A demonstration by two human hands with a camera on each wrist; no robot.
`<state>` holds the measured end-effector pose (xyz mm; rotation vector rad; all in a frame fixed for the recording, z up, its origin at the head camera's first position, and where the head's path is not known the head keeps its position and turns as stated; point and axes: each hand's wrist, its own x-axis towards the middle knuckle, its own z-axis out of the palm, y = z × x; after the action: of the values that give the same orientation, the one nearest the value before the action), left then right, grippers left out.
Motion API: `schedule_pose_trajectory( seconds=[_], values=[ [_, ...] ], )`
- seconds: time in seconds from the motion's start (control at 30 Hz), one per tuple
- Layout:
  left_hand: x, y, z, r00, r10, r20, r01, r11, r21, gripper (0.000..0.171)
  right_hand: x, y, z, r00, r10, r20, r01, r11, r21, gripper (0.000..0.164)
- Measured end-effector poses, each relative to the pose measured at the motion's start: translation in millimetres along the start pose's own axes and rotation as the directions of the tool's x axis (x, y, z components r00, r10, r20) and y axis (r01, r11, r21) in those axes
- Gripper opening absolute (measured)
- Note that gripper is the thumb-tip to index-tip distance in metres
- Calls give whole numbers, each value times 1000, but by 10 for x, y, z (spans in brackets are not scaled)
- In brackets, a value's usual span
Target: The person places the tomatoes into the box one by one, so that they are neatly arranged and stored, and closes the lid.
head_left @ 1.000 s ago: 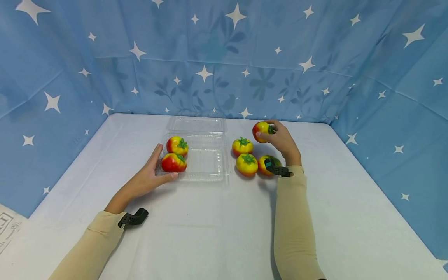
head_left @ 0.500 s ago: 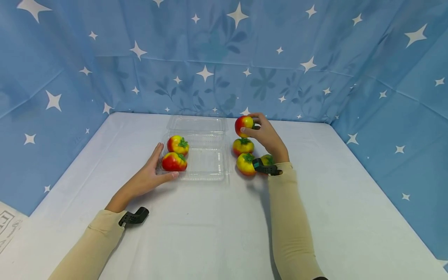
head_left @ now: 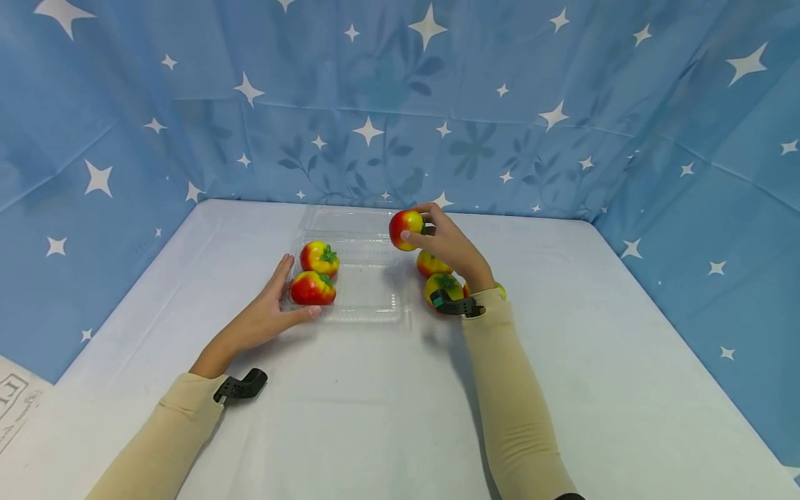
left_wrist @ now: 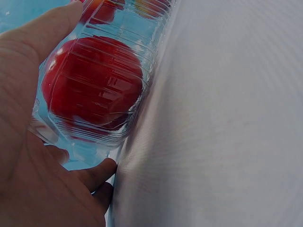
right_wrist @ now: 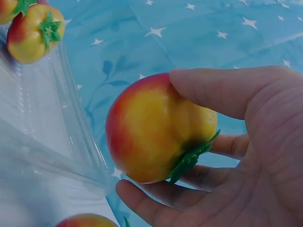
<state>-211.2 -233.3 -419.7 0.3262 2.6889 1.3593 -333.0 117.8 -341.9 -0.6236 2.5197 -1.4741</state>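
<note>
From my feed, the right hand pinches a red-and-yellow fruit between thumb and fingers, above the worktop; the clear box lies to that hand's left. The left hand is spread around the box's corner (whether it presses, I can't tell through glossy plastic). I judge this the transfer step; next calls for lowering the fruit beside the pair nearest the left hand.

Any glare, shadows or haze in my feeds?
Head view: soft shadow on the tablecloth beside the right sleeve; left wrist view: dim, bright streaks on the clear container; right wrist view: hazy container wall at lower left, dark shading on the held fruit near its green leaves.
</note>
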Motion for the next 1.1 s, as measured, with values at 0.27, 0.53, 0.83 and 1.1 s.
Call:
schedule_pose_trajectory(
  seconds=[0.27,0.53,0.83,1.1],
  values=[
    [-4,-9,-1,1000,4,2,-4,1000,6,122,29,-41,142,999,-39,15,40,998,-47,59],
    [3,-18,4,1000,1,0,-1,1000,11,123,80,-84,328,999,-42,24,44,994,-99,63],
    [8,-18,4,1000,3,-2,-3,1000,8,122,129,-138,552,998,-54,33,57,992,-110,59],
    [18,-35,10,1000,5,-5,-5,1000,8,121,155,-197,747,994,-93,55,100,984,-146,63]
  ],
)
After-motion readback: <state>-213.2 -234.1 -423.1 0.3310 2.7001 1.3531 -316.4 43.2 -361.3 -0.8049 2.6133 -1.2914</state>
